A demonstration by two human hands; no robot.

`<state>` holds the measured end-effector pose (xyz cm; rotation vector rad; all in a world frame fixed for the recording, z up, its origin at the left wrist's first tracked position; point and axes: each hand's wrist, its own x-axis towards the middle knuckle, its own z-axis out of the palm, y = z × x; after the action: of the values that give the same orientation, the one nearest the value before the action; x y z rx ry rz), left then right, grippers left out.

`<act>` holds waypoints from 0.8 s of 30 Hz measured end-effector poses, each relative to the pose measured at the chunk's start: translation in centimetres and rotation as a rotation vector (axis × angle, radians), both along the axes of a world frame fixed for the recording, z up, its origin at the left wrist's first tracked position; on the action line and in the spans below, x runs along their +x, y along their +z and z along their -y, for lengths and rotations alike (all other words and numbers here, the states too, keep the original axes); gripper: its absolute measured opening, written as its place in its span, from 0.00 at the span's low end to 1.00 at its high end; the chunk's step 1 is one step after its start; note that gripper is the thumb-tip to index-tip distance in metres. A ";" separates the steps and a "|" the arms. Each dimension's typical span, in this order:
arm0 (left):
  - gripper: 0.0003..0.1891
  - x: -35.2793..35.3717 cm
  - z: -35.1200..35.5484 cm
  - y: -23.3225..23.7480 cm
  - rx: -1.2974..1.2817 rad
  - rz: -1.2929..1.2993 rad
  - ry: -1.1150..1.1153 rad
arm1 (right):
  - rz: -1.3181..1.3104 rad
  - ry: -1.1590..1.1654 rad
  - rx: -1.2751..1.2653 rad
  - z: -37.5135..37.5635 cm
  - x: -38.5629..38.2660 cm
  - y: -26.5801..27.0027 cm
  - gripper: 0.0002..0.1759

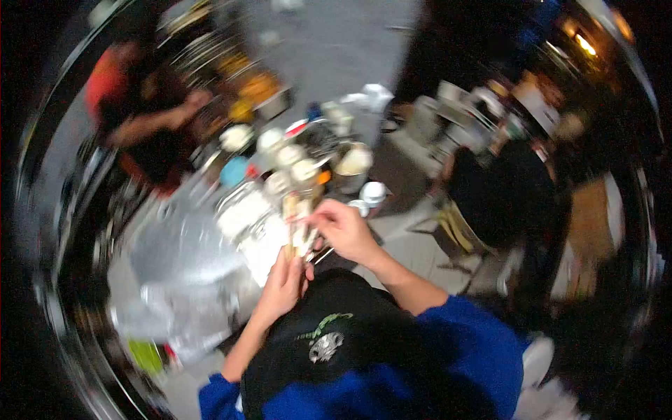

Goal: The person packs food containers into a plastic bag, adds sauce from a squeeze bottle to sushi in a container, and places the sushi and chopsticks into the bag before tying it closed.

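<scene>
Blurred view from above. At far left, one co-worker (140,129) in red and black stretches an arm inward. Below, one bright green item (145,355) lies near one large sheet of clear plastic (182,238). Next come one light-blue round item (234,171) and one white tray (241,210); above them stands one metal tub (276,105) by orange contents. At least four white-topped containers (290,155) cluster just right of the blue item; blur prevents a full count.

At centre, two bare hands meet. The left hand (281,283) is closed around the lower end of some slim tan pieces (290,210), which rise beside the tray, below the containers; their number is lost in the blur. The right hand (343,227) has its fingers bunched at the upper part of these pieces; whether it pinches anything, I cannot tell. Behind it stand one metal pot (350,178) with pale contents and one white cup (374,192). Farther right is one large dark form (504,192), too blurred to name.
</scene>
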<state>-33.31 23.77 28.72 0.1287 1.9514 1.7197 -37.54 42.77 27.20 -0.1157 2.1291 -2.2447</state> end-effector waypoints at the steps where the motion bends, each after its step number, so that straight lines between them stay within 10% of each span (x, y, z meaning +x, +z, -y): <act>1: 0.12 0.4 1.0 -1.2 -0.046 -0.139 0.025 | 0.001 0.022 -0.198 1.5 0.2 -3.2 0.07; 4: 0.16 1.5 4.2 -4.6 -0.032 -0.274 0.173 | -0.003 0.079 -0.467 7.3 1.3 -6.7 0.18; 8: 0.11 3.5 7.0 -4.1 -0.090 -0.409 0.154 | 0.145 0.542 -0.224 11.3 3.3 -4.5 0.23; 16: 0.18 9.1 18.4 -2.3 -0.566 -0.663 0.361 | 0.034 0.638 -0.557 22.8 3.8 -1.2 0.13; 20: 0.24 11.8 31.9 -0.1 -0.744 -0.840 1.065 | -0.110 0.695 -0.671 29.0 2.1 2.3 0.10; 24: 0.26 8.0 46.1 -1.6 -1.097 -0.857 1.215 | -0.437 0.646 -0.417 41.4 3.9 4.3 0.10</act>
<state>-25.36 -22.31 27.15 -1.0610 3.7950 0.7197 -33.65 1.42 31.45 -1.2053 1.3884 -2.3100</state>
